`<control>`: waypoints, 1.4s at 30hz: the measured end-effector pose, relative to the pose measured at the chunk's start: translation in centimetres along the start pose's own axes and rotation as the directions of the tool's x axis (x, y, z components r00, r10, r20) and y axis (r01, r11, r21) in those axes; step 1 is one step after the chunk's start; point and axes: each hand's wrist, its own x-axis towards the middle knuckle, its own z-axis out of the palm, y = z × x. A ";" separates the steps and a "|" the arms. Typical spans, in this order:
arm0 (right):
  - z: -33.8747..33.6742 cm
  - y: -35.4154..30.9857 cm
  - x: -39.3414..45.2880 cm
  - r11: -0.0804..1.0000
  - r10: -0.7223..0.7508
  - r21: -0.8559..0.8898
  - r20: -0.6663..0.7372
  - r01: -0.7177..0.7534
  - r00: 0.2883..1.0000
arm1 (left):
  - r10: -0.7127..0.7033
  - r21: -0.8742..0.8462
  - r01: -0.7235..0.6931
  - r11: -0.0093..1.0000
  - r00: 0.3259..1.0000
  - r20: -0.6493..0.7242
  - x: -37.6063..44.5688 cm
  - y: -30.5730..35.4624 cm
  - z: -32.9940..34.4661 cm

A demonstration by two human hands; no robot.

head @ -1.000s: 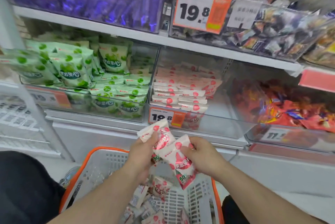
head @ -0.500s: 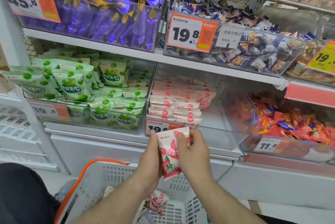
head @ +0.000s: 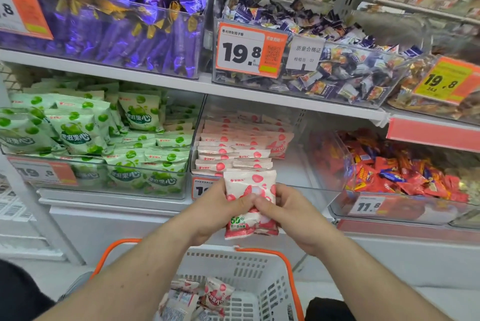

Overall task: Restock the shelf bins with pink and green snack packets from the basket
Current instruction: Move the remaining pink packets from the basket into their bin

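Two hands (left hand (head: 217,212), right hand (head: 291,214)) grip stacked pink packets (head: 250,190).

**Glossy film, clear plastic, painted metal**

The pink packets (head: 250,198) are smooth plastic film with a soft sheen, like the green packets (head: 78,133). The bins (head: 298,185) are clear, glossy hard plastic. The basket (head: 249,268) is matt grey perforated plastic with an orange rim. The purple wrappers (head: 135,34) look shiny and crinkled. The shelf (head: 155,81) is smooth, white-painted metal.
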 end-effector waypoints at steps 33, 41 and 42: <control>-9.2 1.3 18.8 0.723 0.038 -0.628 -0.380 -0.287 0.924 | 0.292 0.977 0.212 -0.008 0.935 -0.201 10.0 0.4 -0.3; -7.4 -0.2 18.0 0.932 0.282 -0.111 -0.373 -0.344 0.884 | 0.302 0.979 0.203 -0.003 0.933 -0.193 9.9 0.3 -0.3; -7.1 -0.4 18.1 0.925 0.298 -0.108 -0.388 -0.365 0.872 | 0.304 0.979 0.203 0.000 0.933 -0.193 10.0 0.3 -0.3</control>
